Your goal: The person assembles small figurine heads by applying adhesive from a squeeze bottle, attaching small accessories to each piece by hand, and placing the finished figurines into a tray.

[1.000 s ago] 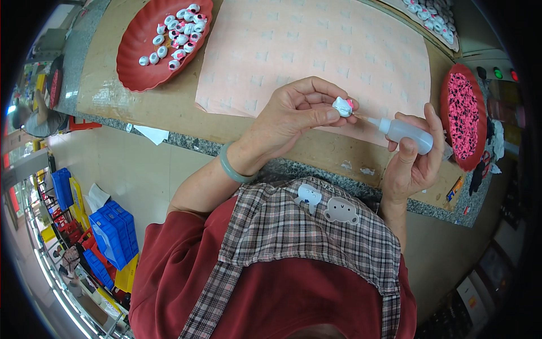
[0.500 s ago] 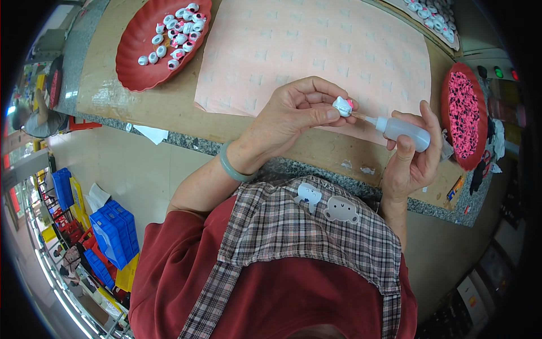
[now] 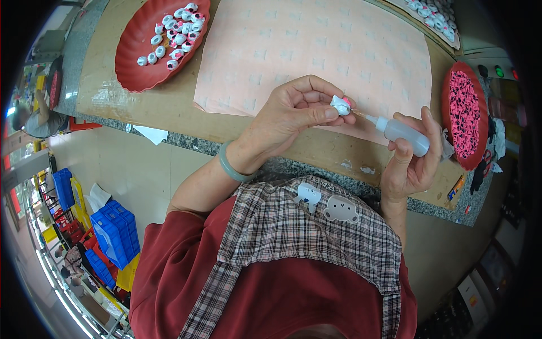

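Between the thumb and fingers of my left hand [image 3: 293, 110] is a small white cat-head figurine [image 3: 340, 105] with a pink bit on its side. My right hand [image 3: 415, 155] is closed round a translucent squeeze bottle [image 3: 407, 137], its thin nozzle pointing left at the figurine. The tip reaches close to the figurine and my left fingertips; whether it touches I cannot tell. Both hands are above the near edge of a pale pink sheet [image 3: 316, 45]. At the far left, a red scalloped plate [image 3: 132, 68] holds several similar white pieces, some with pink parts.
On the right stands a red dish [image 3: 484, 133] full of small pink and black pieces. More white pieces lie on a tray [image 3: 435, 25] at the far right. Scissors [image 3: 488, 161] and an orange-black lighter-like item [image 3: 455, 188] sit near the table's right edge. Blue crates [image 3: 116, 231] stand on the floor at left.
The squeeze bottle and my right hand have shifted slightly down, the nozzle tip staying near the figurine. The figurine has moved very slightly left and up in my left hand.
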### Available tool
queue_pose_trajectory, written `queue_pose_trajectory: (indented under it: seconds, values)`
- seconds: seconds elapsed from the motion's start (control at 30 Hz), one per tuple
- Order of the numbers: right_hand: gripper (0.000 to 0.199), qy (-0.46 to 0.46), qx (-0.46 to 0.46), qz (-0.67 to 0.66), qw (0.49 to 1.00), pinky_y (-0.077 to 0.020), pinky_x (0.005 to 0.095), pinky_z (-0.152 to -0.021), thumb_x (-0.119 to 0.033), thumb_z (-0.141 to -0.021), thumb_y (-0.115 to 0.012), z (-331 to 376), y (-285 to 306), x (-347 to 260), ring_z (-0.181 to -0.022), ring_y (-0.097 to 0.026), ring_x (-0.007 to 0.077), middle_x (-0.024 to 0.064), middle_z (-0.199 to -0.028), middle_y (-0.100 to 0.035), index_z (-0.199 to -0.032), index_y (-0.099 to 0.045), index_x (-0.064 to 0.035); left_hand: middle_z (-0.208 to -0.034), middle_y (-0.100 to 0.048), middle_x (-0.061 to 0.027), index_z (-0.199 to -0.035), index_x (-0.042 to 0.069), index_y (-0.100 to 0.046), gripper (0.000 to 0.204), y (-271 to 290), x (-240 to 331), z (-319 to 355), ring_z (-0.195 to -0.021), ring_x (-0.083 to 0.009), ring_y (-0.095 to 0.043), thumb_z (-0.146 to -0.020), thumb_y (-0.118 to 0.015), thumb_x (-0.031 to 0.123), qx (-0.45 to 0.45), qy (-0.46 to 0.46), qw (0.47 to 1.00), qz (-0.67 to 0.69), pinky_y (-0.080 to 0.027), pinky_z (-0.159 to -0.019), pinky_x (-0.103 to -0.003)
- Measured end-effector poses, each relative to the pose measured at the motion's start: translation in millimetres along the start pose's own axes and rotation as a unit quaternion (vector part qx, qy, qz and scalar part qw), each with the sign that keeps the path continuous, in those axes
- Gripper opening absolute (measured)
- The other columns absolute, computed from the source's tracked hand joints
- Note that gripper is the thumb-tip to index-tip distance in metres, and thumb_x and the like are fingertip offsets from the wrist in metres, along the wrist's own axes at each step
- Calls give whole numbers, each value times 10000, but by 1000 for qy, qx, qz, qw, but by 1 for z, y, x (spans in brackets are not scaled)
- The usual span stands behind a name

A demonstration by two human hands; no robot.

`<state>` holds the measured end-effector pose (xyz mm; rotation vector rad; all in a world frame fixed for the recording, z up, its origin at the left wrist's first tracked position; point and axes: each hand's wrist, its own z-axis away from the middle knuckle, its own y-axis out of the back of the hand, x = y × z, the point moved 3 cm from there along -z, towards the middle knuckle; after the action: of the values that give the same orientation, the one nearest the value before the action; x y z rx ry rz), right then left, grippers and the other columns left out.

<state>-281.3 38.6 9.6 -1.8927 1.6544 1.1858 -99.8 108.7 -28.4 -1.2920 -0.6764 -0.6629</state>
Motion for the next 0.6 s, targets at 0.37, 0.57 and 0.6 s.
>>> queue_pose_trajectory:
  seconds: [0.37, 0.57, 0.6]
  values:
    - [438, 48, -28, 67, 996, -443, 197, -586, -172, -927, -545, 2, 1, -3, -664, -518, 98, 179, -972, -626, -1278, -422, 59, -1092, -625, -179, -1059, -15, -559, 189, 4, 1, 0, -980, -255, -641, -876, -579, 29, 3, -28, 999, -37, -525, -870, -314]
    - [435, 49, -29, 66, 996, -446, 198, -591, -162, -926, -543, 2, 1, -4, -666, -513, 97, 179, -974, -626, -1278, -420, 61, -1098, -622, -184, -1061, -16, -558, 201, 1, 4, 0, -981, -254, -640, -868, -592, 28, 8, -49, 997, -51, -525, -870, -318]
    - [440, 42, -26, 60, 997, -474, 235, -626, -167, -913, -568, 2, 1, -5, -715, -558, 144, 189, -971, -619, -1258, -432, 70, -1099, -622, -185, -1061, -17, -558, 204, 1, 4, 0, -983, -254, -639, -866, -595, 27, 9, -51, 997, -53, -526, -870, -320]
